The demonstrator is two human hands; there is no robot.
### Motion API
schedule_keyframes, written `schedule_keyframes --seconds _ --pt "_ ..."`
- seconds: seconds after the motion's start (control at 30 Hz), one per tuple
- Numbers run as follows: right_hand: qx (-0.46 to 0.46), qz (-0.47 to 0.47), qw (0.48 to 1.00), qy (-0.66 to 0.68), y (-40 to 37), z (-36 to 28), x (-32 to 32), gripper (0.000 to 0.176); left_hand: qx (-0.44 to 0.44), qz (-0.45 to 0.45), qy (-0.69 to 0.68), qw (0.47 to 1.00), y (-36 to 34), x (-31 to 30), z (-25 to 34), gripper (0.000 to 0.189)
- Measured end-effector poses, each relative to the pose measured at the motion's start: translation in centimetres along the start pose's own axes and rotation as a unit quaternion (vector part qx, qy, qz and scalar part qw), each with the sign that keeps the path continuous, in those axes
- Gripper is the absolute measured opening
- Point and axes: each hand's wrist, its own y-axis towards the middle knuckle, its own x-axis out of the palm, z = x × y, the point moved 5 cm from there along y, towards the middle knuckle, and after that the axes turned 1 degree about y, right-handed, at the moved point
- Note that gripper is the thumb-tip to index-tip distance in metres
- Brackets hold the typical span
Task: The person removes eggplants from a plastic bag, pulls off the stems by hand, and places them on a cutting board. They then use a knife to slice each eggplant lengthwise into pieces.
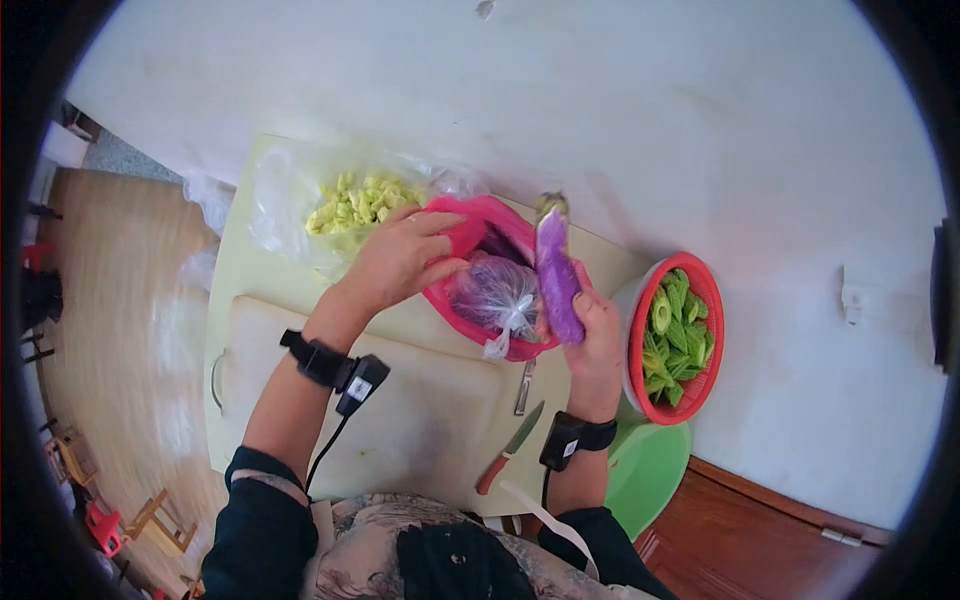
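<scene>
A purple eggplant (556, 265) with a greenish stem end stands nearly upright in my right hand (597, 335), whose fingers wrap its lower part. My left hand (400, 258) grips the rim of a bright pink plastic bag (488, 208), holding its mouth wide. Inside the pink bag sits a knotted clear plastic bag (490, 290); dark purplish contents show faintly through it. The eggplant is beside the right edge of the pink bag. Below the bag lies a white cutting board (370, 390).
A red-handled knife (515, 440) and a metal-handled tool (525, 388) lie near the board's right side. Chopped pale-green pieces (360, 205) rest on clear plastic behind. Right stands a red basket (712, 345) of cut bitter melon (680, 335), above a green basin (655, 475).
</scene>
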Motion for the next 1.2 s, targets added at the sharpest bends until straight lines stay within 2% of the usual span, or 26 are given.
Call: schedule_keyframes --seconds 0.03,0.1,0.13,0.17,0.2,0.23,0.3,0.33,0.37,0.4,0.43,0.5,0.57,0.6,0.63,0.7,0.77,0.83,0.9,0.97,1.07,1.13,1.2 --pt "-0.012 -0.022 0.999 0.033 -0.9 0.1 1.2 0.045 0.007 0.000 0.004 1.000 -0.3 -0.8 1.0 0.022" --pt "-0.029 -0.047 0.996 0.071 -2.7 0.2 2.5 0.047 -0.013 0.117 0.009 0.993 -1.9 -3.6 2.8 0.018" --pt "-0.017 -0.062 0.995 0.070 -3.7 0.8 3.2 0.048 -0.011 0.113 0.016 0.993 -2.8 -4.3 4.3 0.018" --pt "-0.006 -0.079 0.994 0.070 -4.6 1.3 4.0 0.048 -0.108 0.079 -0.123 0.983 -3.7 -4.4 5.0 0.018" --pt "0.001 -0.089 0.995 0.040 -5.6 1.7 4.8 0.047 -0.205 0.043 -0.258 0.943 -4.8 -4.1 5.6 0.021" --pt "0.002 -0.093 0.995 0.048 -6.4 1.9 5.8 0.047 -0.207 0.040 -0.250 0.945 -5.7 -4.2 6.7 0.021" --pt "0.013 -0.105 0.994 -0.015 -8.1 2.8 7.7 0.044 -0.244 0.008 -0.454 0.857 -7.8 -2.9 8.2 0.029" --pt "0.028 -0.101 0.994 -0.011 -9.0 3.6 8.2 0.038 -0.246 0.004 -0.449 0.859 -8.7 -2.7 8.7 0.029" --pt "0.028 -0.101 0.995 -0.003 -9.6 4.2 8.8 0.038 -0.265 0.028 -0.528 0.806 -9.7 -2.5 8.9 0.031" --pt "-0.011 -0.107 0.992 -0.061 -10.3 4.7 9.4 0.036 -0.282 0.050 -0.602 0.745 -10.9 -2.2 9.2 0.033" --pt "-0.050 -0.109 0.986 -0.118 -11.1 5.1 10.0 0.034 -0.286 0.041 -0.598 0.748 -11.8 -2.3 9.5 0.033" --pt "-0.054 -0.102 0.986 -0.117 -12.4 6.1 10.9 0.030 -0.323 0.056 -0.640 0.695 -13.8 -2.1 9.8 0.034" --pt "-0.086 -0.158 0.929 -0.325 -13.4 5.9 12.0 0.028 -0.353 0.042 -0.621 0.698 -16.2 -1.5 9.4 0.036" --pt "-0.050 -0.133 0.895 -0.423 -13.5 6.3 11.6 0.026 -0.377 0.038 -0.603 0.702 -17.2 -1.5 9.2 0.037" --pt "-0.045 -0.125 0.900 -0.416 -13.7 6.9 11.1 0.026 -0.381 0.026 -0.602 0.701 -17.9 -1.8 9.3 0.037" --pt "-0.050 -0.027 0.955 -0.290 -13.7 8.3 9.5 0.031 -0.426 0.003 -0.590 0.686 -19.4 -2.2 9.2 0.038" --pt "-0.072 -0.007 0.970 -0.233 -13.7 8.0 10.5 0.032 -0.441 -0.015 -0.595 0.672 -20.6 -2.5 9.7 0.037" --pt "-0.097 0.020 0.979 -0.179 -14.0 8.2 11.2 0.034 -0.420 -0.042 -0.535 0.732 -21.1 -2.9 10.0 0.036" --pt "-0.023 -0.018 0.996 -0.082 -14.4 9.6 12.1 0.036 -0.426 -0.064 -0.519 0.738 -21.9 -3.0 10.5 0.036" --pt "-0.018 -0.001 0.997 -0.081 -15.1 10.7 12.3 0.034 -0.428 -0.081 -0.505 0.745 -22.5 -2.8 11.0 0.036" --pt "-0.001 -0.014 0.996 -0.087 -15.3 12.3 11.9 0.030 -0.422 -0.086 -0.408 0.805 -23.5 -2.9 11.1 0.033" --pt "0.013 -0.034 0.996 -0.084 -15.4 13.1 11.6 0.027 -0.429 -0.080 -0.413 0.799 -24.3 -2.3 11.3 0.032" --pt "0.029 -0.058 0.998 -0.018 -15.5 13.8 11.3 0.023 -0.435 -0.074 -0.409 0.799 -24.6 -2.4 11.4 0.031"
